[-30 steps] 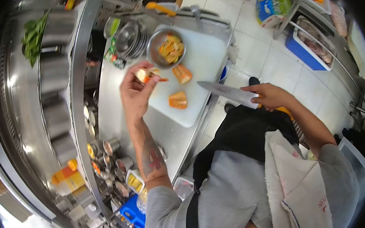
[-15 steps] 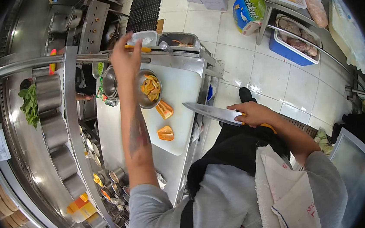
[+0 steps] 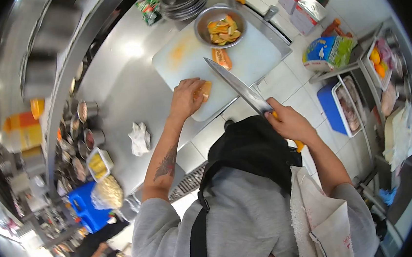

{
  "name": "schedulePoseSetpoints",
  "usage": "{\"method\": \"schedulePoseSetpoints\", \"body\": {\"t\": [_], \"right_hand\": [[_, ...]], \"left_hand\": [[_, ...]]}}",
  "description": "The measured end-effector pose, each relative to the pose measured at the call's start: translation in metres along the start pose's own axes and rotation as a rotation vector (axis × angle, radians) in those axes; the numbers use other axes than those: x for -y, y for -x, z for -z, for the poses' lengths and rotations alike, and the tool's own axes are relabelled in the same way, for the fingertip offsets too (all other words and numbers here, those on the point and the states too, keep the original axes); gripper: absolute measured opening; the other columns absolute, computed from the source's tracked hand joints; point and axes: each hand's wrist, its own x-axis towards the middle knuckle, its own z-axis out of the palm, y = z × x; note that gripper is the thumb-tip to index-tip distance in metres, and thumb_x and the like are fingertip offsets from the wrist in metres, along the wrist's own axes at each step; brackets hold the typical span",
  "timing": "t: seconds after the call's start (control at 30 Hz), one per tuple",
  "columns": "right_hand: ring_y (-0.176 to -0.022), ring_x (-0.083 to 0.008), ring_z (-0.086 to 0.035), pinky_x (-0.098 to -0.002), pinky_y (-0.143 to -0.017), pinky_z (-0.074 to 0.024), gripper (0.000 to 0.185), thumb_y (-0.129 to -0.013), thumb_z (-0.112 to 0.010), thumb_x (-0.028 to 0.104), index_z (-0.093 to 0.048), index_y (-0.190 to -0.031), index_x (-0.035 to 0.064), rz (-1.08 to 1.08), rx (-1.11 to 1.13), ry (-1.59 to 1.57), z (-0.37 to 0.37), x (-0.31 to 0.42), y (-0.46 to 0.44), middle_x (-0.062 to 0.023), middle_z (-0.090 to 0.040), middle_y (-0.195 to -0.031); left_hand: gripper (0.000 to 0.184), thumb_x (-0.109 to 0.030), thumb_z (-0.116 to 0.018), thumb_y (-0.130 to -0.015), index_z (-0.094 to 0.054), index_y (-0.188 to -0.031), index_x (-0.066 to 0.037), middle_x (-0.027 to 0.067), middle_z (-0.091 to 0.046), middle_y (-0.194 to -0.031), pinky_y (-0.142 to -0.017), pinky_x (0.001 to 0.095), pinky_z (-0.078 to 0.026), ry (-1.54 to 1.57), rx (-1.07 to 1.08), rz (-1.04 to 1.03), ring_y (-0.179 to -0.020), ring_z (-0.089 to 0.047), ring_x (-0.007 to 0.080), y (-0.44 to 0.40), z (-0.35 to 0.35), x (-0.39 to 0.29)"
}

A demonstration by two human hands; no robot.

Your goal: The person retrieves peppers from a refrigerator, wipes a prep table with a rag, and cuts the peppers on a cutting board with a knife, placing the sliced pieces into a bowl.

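Observation:
My left hand (image 3: 187,99) is closed around the near orange pepper piece (image 3: 206,91) on the white cutting board (image 3: 258,58). My right hand (image 3: 291,122) grips the yellow handle of a large knife (image 3: 239,87), its blade slanting up and left over the board's near edge, apart from the pepper. Another orange pepper piece (image 3: 222,58) lies farther back, beside a metal bowl (image 3: 200,28) that holds several yellow and orange strips (image 3: 224,30). An orange stain marks the left part of the board.
Stacked metal bowls (image 3: 182,1) stand behind the board. A crumpled white cloth (image 3: 140,139) lies on the steel counter (image 3: 115,95). Metal containers and a tub of yellow food (image 3: 99,164) are at left. A blue bin (image 3: 334,110) stands at right. Another person (image 3: 96,250) is partly visible lower left.
My left hand came back from above the far end of the counter, without the piece it held earlier, and took hold of the near pepper. The knife tip now points farther up. The view has turned.

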Motion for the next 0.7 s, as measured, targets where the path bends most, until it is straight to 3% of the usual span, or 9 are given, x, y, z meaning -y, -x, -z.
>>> {"method": "schedulePoseSetpoints", "body": {"t": [0.07,0.1,0.2,0.37,0.47,0.57,0.7], "right_hand": [[-0.064,-0.0428,-0.069,-0.0557,-0.062,-0.0535,0.022,-0.106,-0.052,0.02,-0.047,-0.122,0.006,0.23,-0.264,0.383,-0.034,-0.002,-0.03,-0.0245,-0.069,-0.077],[-0.074,-0.0521,-0.066,-0.0621,-0.071,-0.0518,0.023,-0.103,-0.051,0.015,-0.048,-0.122,0.0032,0.173,-0.234,0.408,-0.04,0.02,-0.031,-0.03,-0.068,-0.079],[-0.072,-0.0504,-0.068,-0.0607,-0.07,-0.0533,0.022,-0.101,-0.052,0.014,-0.048,-0.119,0.0005,0.234,-0.268,0.649,-0.061,0.026,-0.049,-0.0303,-0.067,-0.076],[-0.073,-0.0505,-0.069,-0.0616,-0.069,-0.0539,0.02,-0.1,-0.05,0.011,-0.048,-0.115,-0.0012,0.171,-0.239,0.813,-0.066,0.06,-0.014,-0.0312,-0.067,-0.073],[-0.074,-0.0517,-0.069,-0.0628,-0.068,-0.0535,0.021,-0.098,-0.05,0.01,-0.049,-0.116,-0.0018,0.119,-0.211,0.797,-0.081,0.056,-0.013,-0.0319,-0.067,-0.075],[-0.078,-0.0543,-0.067,-0.0641,-0.071,-0.0525,0.02,-0.1,-0.049,0.012,-0.049,-0.116,-0.0001,0.192,-0.309,0.638,-0.115,0.005,-0.065,-0.0342,-0.067,-0.08],[-0.081,-0.0543,-0.067,-0.0637,-0.074,-0.0519,0.02,-0.101,-0.049,0.014,-0.048,-0.115,0.0,0.092,-0.25,0.602,-0.102,0.039,-0.065,-0.033,-0.068,-0.081]], "left_hand": [[0.037,-0.014,-0.074,-0.085,-0.07,-0.122,-0.011,0.0159,-0.065,-0.131,-0.104,0.0458,-0.051,-0.117,-0.114,-0.011,-0.123,-0.06,0.0366,0.016,0.0,-0.002],[0.037,-0.014,-0.074,-0.085,-0.07,-0.122,-0.011,0.0159,-0.065,-0.131,-0.104,0.0458,-0.051,-0.095,-0.14,0.017,-0.123,-0.06,0.0366,0.021,0.003,-0.006],[0.035,-0.017,-0.078,-0.082,-0.072,-0.116,-0.01,0.0146,-0.065,-0.122,-0.098,0.045,-0.052,-0.053,-0.24,0.044,-0.116,-0.06,0.0356,0.026,0.006,-0.003],[0.029,-0.021,-0.079,-0.08,-0.075,-0.106,-0.009,0.0123,-0.063,-0.114,-0.098,0.043,-0.052,0.0,-0.14,-0.016,-0.109,-0.059,0.032,0.025,0.001,0.014],[0.028,-0.02,-0.078,-0.081,-0.075,-0.106,-0.008,0.0123,-0.063,-0.114,-0.098,0.0424,-0.052,0.032,-0.103,-0.021,-0.109,-0.059,0.0318,0.023,0.005,0.014],[0.028,-0.019,-0.077,-0.081,-0.075,-0.106,-0.007,0.0142,-0.062,-0.115,-0.097,0.0429,-0.053,0.041,-0.095,-0.049,-0.11,-0.059,0.0331,0.023,0.004,0.019],[0.026,-0.017,-0.075,-0.083,-0.075,-0.106,-0.008,0.0174,-0.06,-0.116,-0.095,0.0436,-0.054,0.066,-0.123,-0.013,-0.108,-0.06,0.0348,0.037,0.005,0.021]]}}
